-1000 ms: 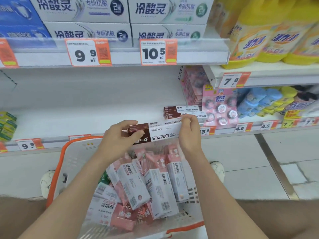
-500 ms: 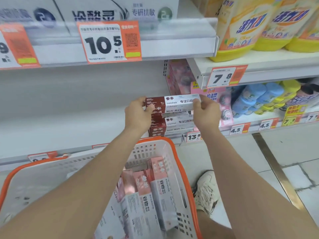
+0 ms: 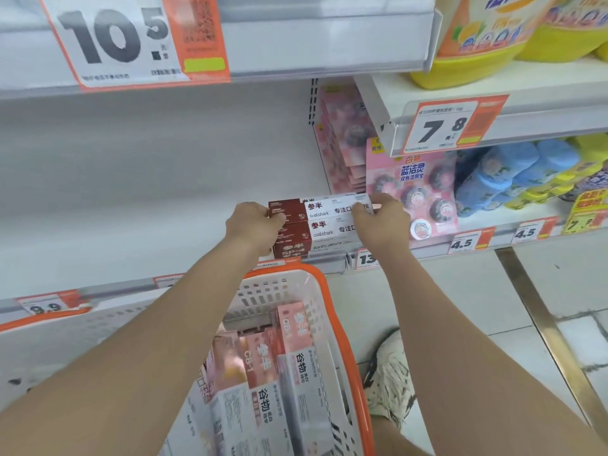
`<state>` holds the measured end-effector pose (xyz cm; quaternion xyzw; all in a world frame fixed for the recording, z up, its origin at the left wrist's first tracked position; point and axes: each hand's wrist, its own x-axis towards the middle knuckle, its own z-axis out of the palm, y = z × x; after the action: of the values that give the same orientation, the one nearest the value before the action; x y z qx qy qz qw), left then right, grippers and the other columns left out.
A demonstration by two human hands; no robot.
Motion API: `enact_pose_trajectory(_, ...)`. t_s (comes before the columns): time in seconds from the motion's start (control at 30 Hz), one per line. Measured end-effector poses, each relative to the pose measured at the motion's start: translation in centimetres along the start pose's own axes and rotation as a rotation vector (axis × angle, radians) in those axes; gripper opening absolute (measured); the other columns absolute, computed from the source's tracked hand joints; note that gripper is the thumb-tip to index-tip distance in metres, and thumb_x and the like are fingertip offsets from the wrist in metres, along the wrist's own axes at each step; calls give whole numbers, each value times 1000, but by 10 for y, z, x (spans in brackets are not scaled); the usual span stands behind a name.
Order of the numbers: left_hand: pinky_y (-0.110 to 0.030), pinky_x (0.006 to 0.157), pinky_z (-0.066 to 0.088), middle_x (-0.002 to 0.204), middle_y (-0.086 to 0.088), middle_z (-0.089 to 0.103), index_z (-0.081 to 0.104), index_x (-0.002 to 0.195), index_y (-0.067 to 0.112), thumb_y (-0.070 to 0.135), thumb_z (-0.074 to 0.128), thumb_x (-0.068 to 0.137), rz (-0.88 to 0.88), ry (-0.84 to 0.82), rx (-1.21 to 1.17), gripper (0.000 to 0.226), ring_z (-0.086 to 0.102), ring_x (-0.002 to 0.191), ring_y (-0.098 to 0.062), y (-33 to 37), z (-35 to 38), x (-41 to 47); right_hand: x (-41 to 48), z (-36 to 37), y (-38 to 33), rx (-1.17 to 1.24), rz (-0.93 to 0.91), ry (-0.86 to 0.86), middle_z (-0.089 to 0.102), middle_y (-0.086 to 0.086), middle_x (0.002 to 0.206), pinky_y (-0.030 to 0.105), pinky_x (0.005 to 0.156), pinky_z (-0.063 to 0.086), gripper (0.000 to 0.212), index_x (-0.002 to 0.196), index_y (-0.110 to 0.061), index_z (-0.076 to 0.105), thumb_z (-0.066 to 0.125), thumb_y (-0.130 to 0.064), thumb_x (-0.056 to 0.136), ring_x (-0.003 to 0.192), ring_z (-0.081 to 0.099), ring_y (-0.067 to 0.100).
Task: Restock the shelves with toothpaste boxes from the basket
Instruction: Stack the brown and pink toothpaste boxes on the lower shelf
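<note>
Lower now than a moment ago, the toothpaste box (image 3: pixel 324 207) sits atop the stack (image 3: pixel 317 238) at frame centre, left hand (image 3: pixel 253 225) and right hand (image 3: pixel 381 225) pinching its ends. A crooked release could topple the stack off the shelf (image 3: pixel 148 248) into the basket (image 3: pixel 332 291).

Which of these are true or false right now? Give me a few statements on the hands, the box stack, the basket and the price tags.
1. The left hand and right hand both grip the top oralshark box of the stack. True.
2. The orange-rimmed basket holds nothing. False: pink toothpaste boxes stand in it.
3. The upper price tag reads 10.5. True.
4. The stack stands on the floor. False: it stands on the shelf, beside a pink cleaner pack.
</note>
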<state>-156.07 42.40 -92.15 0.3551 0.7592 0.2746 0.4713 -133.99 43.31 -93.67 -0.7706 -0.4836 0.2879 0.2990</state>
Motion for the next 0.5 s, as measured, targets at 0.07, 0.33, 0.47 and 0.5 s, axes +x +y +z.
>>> enact_pose_trajectory(0.07, -52, 90, 63, 103, -19, 77, 65, 88, 8, 27, 72, 99, -45, -53, -4, 23, 77, 92, -39, 0, 0, 1, -3, -3, -3, 43, 41, -6, 69, 4, 87, 23, 75, 41, 31, 125, -14, 69, 61, -27, 98, 83, 59, 23)
enact_pose_trajectory(0.33, -49, 89, 64, 102, -16, 76, 69, 86, 9, 30, 73, 99, -70, 0, -26, 25, 77, 89, -36, -1, 5, 4, -21, -11, 28, 238, -62, -99, 60, -11, 67, 19, 57, 40, 26, 84, -20, 67, 52, -22, 105, 57, 50, 1)
enact_pose_trajectory(0.47, -48, 90, 64, 101, -15, 76, 62, 71, 19, 31, 73, 100, -46, 63, -4, 33, 76, 88, -37, -3, 8, 4, -23, -9, 35, 192, -116, -83, 36, -12, 54, 22, 53, 27, 48, 63, -21, 41, 54, -31, 108, 55, 33, 6)
enact_pose_trajectory(0.5, -48, 90, 64, 100, -15, 76, 62, 70, 20, 31, 73, 100, -39, 71, -8, 34, 76, 89, -37, -4, 9, 4, -23, -9, 35, 195, -116, -82, 35, -12, 53, 21, 52, 26, 49, 62, -22, 39, 55, -31, 108, 54, 32, 6)
